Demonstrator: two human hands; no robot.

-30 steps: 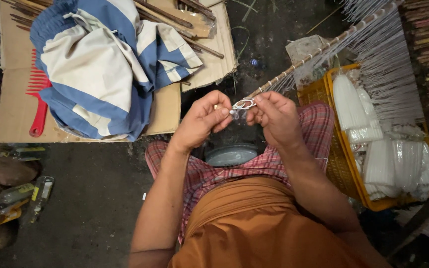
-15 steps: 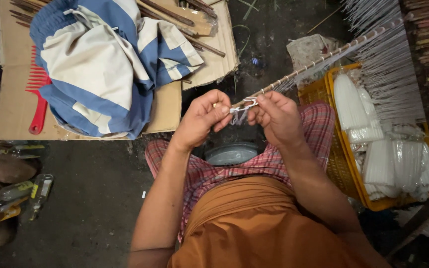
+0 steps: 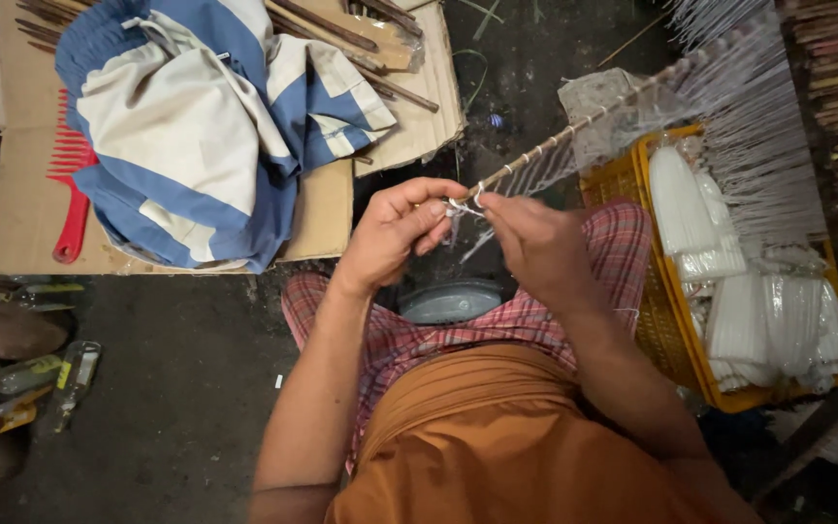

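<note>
Two hands at work: both raised together over the lap, fingertips meeting at one point on a thin stick.
Left hand (image 3: 395,231): fingers curled, thumb and forefinger pinched on the white thread (image 3: 462,206) where it wraps the stick's near end.
Right hand (image 3: 535,247): fingers closed, pinching the same thread from the other side, just touching the left fingertips.
Stick (image 3: 574,128): slim, pale, running from the hands up and to the right; rows of fine white strands hang from it.
White thread: a small knot or loop at the stick's near end, between the two sets of fingertips; a loose tail drops below.
Change from a second ago: hands hold much the same grip and place; the stick's far end sits slightly higher, and the loose tail now hangs lower between the hands.
Yellow basket (image 3: 660,320): beside the right forearm, filled with bundles of white candles (image 3: 729,320).
Metal bowl (image 3: 450,301): on the floor below the hands, partly hidden by the checked cloth on the knees.
Cardboard sheet (image 3: 21,209): flat on the floor to the left, well apart from the hands.
Blue and cream cloth (image 3: 196,126): heaped on the cardboard.
Red comb (image 3: 72,194): on the cardboard, at the cloth's left edge.
Position of cloth, comb, basket: unchanged.
</note>
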